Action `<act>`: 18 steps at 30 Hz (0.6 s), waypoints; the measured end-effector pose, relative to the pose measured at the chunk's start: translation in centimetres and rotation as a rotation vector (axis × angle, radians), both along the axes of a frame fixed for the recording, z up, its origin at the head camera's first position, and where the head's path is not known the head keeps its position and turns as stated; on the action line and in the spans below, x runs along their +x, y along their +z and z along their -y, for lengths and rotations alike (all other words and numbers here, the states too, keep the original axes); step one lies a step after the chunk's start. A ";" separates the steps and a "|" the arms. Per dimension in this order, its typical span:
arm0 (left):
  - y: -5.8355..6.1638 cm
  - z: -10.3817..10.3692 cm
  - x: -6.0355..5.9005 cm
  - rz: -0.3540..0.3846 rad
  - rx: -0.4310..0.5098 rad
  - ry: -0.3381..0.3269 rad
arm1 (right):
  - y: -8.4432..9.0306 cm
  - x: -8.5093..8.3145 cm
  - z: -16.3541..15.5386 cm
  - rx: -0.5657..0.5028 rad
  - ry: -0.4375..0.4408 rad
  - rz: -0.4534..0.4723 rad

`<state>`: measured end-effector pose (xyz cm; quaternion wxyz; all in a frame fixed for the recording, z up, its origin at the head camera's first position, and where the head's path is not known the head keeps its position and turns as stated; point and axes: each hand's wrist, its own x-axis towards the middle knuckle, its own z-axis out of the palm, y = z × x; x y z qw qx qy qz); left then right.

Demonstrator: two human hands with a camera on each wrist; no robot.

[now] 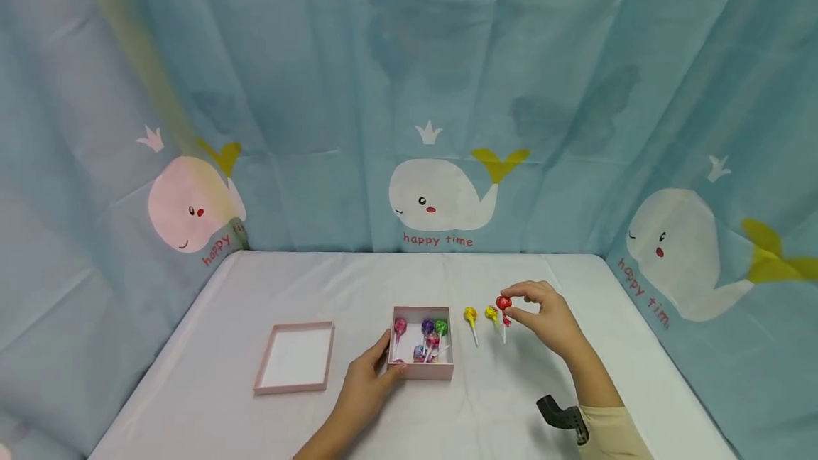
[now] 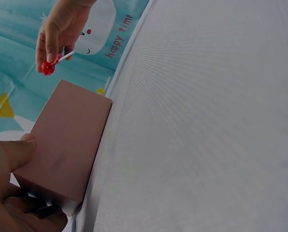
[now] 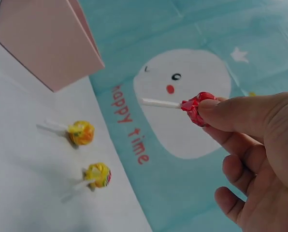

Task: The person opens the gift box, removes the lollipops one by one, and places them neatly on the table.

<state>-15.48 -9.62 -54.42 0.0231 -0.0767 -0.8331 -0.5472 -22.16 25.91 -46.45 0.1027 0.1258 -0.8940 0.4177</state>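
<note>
My right hand (image 1: 543,314) pinches a red-wrapped lollipop (image 1: 503,302) by its candy head between thumb and fingertips, the white stick pointing down. In the right wrist view this lollipop (image 3: 198,107) is held above the table. My left hand (image 1: 367,382) grips the left front corner of a pink open box (image 1: 422,372), thumb at the front and fingers along the side. Inside the box lie several lollipops, among them a purple one (image 1: 427,326), a green one (image 1: 441,327) and a pink one (image 1: 400,326). Two yellow lollipops (image 1: 470,314) (image 3: 98,175) lie right of the box.
A shallow pink box lid (image 1: 295,357) lies on the white-covered table (image 1: 211,389) to the left, white inside facing up. A blue curtain (image 1: 307,183) with whale prints hangs behind the table and at both sides. A black wrist mount (image 1: 562,416) sits on my right forearm.
</note>
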 end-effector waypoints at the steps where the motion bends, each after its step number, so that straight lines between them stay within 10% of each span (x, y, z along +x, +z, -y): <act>1: 0.0 0.0 0.0 -0.001 -0.006 0.000 | -0.1 -0.1 -0.3 0.001 -0.009 0.006; 18: 0.1 -0.4 -0.2 0.026 0.032 -0.011 | -1.5 -1.1 -4.4 0.032 -0.102 0.080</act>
